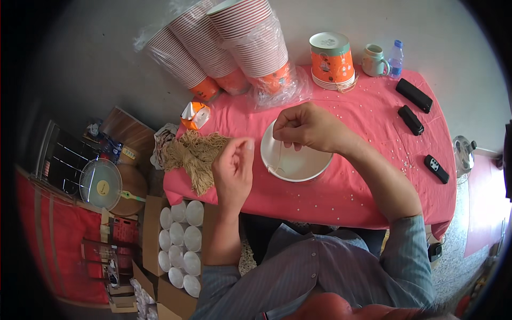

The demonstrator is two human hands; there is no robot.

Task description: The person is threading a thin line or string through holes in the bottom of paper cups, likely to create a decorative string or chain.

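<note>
Tablecloth [368, 122] pink, grey wall [405, 21] at twelve o'clock, right hand [308, 128] pinching string [281, 152] over tub [312, 160], left hand [233, 168] unclear in grip

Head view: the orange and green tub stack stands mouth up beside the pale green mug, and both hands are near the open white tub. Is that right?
Not quite: the head view shows the orange and green tub stack mouth down, base on top. It does stand beside the pale green mug, with left hand and right hand near the open white tub.
</note>
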